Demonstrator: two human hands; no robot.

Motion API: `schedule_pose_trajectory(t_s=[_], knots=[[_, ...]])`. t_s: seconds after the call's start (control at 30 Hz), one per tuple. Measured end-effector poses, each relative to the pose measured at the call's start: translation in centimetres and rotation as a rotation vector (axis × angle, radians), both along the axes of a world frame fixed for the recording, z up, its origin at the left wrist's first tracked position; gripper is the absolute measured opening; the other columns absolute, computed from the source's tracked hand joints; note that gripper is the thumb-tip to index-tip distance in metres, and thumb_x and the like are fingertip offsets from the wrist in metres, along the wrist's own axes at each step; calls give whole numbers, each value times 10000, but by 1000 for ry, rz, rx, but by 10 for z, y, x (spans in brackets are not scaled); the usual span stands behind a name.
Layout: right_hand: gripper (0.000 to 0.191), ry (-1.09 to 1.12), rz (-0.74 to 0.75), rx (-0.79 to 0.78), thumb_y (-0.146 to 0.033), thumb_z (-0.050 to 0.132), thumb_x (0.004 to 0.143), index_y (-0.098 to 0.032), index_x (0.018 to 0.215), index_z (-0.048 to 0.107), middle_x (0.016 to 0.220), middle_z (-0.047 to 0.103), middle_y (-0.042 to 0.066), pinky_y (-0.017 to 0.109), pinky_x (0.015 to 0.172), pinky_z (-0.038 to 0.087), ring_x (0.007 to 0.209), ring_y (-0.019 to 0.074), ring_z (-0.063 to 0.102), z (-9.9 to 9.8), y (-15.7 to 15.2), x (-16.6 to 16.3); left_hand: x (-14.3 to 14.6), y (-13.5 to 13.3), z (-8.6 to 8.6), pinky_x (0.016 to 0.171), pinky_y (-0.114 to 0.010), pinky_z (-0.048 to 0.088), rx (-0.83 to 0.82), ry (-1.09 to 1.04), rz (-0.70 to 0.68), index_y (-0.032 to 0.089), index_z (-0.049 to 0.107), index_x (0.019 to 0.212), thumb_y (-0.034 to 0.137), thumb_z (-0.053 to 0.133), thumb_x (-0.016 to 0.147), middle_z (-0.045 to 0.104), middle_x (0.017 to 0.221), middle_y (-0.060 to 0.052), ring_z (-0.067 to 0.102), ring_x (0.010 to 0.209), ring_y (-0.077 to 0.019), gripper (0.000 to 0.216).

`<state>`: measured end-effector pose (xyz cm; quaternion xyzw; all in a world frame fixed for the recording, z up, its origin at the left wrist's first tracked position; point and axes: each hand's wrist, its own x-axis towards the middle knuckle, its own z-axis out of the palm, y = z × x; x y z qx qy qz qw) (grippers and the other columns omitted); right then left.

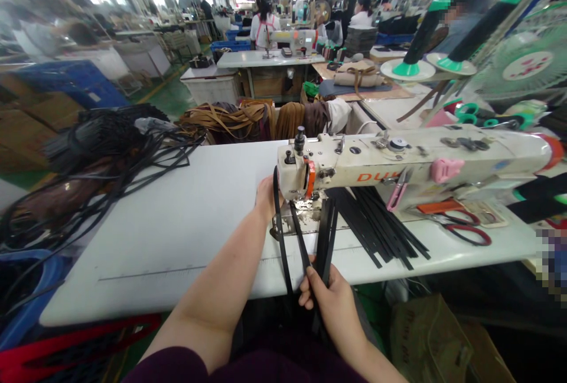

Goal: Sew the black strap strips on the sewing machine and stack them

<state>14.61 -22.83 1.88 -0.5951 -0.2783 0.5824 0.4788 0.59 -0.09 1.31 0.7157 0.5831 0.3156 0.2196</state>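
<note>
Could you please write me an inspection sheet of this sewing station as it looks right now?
Surface: white table, bare on its left part.
Job's things: sewing machine; black straps run from under its head to the table's near edge.
Clutter: fan of black strips under the machine arm; red-handled scissors on the right.
Grippers: left hand rests beside the machine head, touching a strap; right hand grips the straps at the table's edge.
Cables: nothing seen as wiring; tangle of black cords at the table's left.
Surroundings: brown strap pile behind the table; thread cones on the right; other people at benches beyond.
</note>
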Motion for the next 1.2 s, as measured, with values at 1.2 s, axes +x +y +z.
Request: schedule_pose_trajectory(t_s=[1.2], knots=[[485, 240, -19, -136, -515, 808, 754, -111, 1016, 742, 643, 667, 4, 234, 473, 476, 532, 157, 656, 14, -31, 32, -16, -109, -27, 1193, -525, 418, 277, 208, -268, 200, 665, 1282, 262, 564, 1015, 665, 1361, -86, 546, 1369, -271, 292]])
